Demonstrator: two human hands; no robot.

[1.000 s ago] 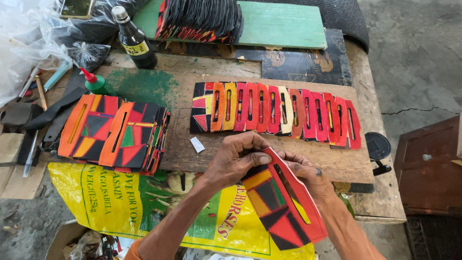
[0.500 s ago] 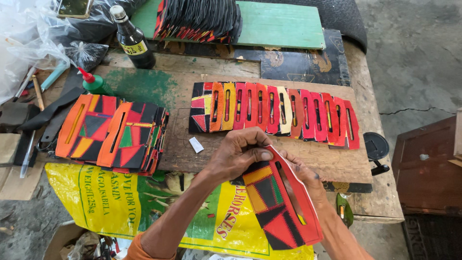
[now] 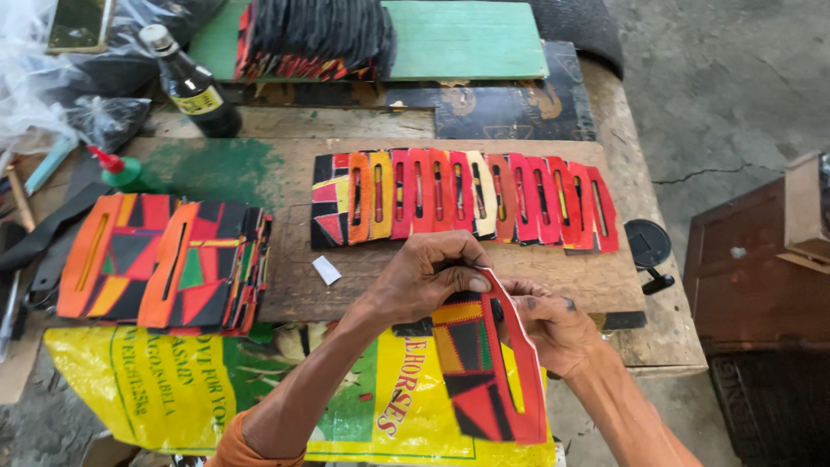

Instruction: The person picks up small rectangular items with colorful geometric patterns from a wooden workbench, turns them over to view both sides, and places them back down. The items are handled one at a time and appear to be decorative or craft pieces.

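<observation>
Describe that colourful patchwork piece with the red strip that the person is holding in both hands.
The flat patchwork piece of red, orange, yellow and black triangles looks like stitched leather or cloth. A long red strip with a narrow slot runs along its right edge and stands lifted off it. It hangs tilted, top end uppermost, above the yellow printed sack at the bench's front edge. The left hand pinches its top between thumb and fingers; the right hand supports it from behind.

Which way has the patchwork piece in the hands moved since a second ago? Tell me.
Yes: the patchwork piece has swung upright, its top closer to the board.
</observation>
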